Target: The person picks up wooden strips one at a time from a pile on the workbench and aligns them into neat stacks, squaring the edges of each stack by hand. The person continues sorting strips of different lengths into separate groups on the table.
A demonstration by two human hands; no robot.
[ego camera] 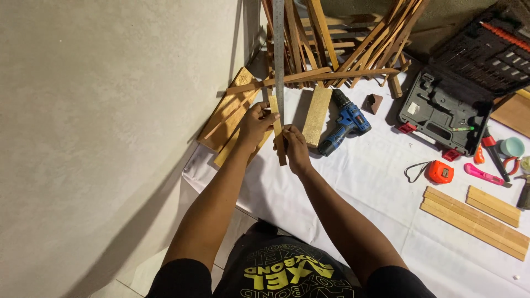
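Observation:
A thin wooden slat point(281, 149) is held upright in front of me over the white sheet point(364, 176). My left hand point(255, 126) grips its upper part and also steadies a long grey metal ruler point(279, 49) that runs up along the slat. My right hand point(295, 148) is closed around the slat's lower part. The two hands almost touch each other.
A pile of wooden slats point(342, 38) leans at the back, with a wood block point(317, 116) and a blue cordless drill point(345, 124) below it. An open black tool case point(464, 83), an orange tape measure point(440, 171), a pink cutter point(483, 175) and cut slats point(475, 221) lie to the right.

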